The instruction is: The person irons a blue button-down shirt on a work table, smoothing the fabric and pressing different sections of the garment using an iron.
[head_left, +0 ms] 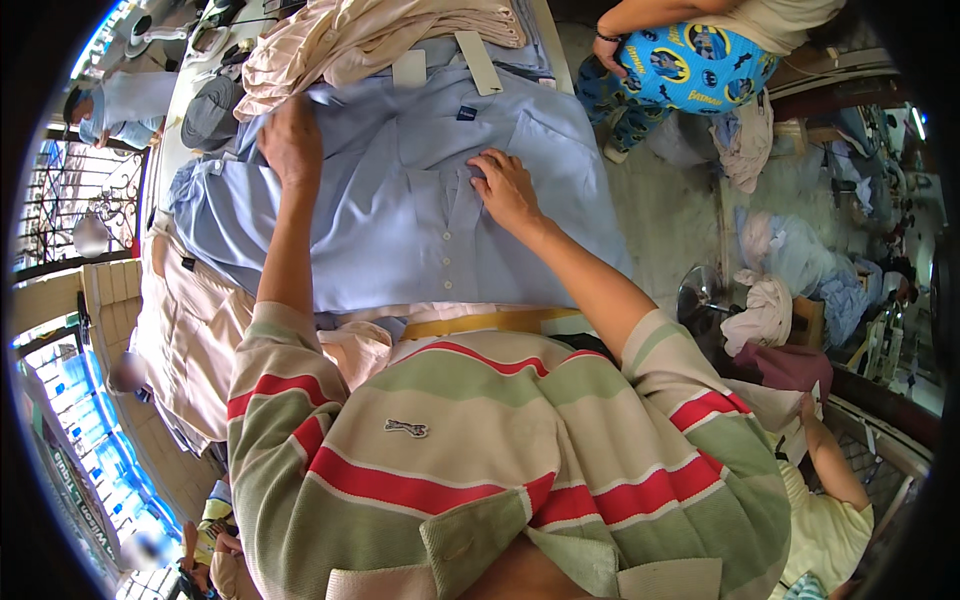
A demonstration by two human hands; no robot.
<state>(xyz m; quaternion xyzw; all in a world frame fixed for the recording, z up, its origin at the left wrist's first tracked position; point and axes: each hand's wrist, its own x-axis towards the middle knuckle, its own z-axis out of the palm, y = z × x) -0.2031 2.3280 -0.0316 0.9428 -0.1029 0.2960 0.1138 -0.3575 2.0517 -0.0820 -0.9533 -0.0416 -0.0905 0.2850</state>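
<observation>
A light blue buttoned shirt (370,230) lies spread over the table in front of me, its placket running down the middle and a small dark label at the neck. At its upper left side, my left hand (290,145) is closed with curled fingers on the shirt's fabric; the cloth beside it looks blurred. My right hand (507,188) rests on the front beside the top of the placket, fingers and thumb apart. Two white tags (478,62) lie at the shirt's far edge.
Beige folded garments (370,45) are piled at the far end of the table. A grey roll (211,112) sits to the left, and more beige clothing (195,320) hangs nearer me. On the right are a standing person, a fan (699,290) and heaps of cloth (790,245).
</observation>
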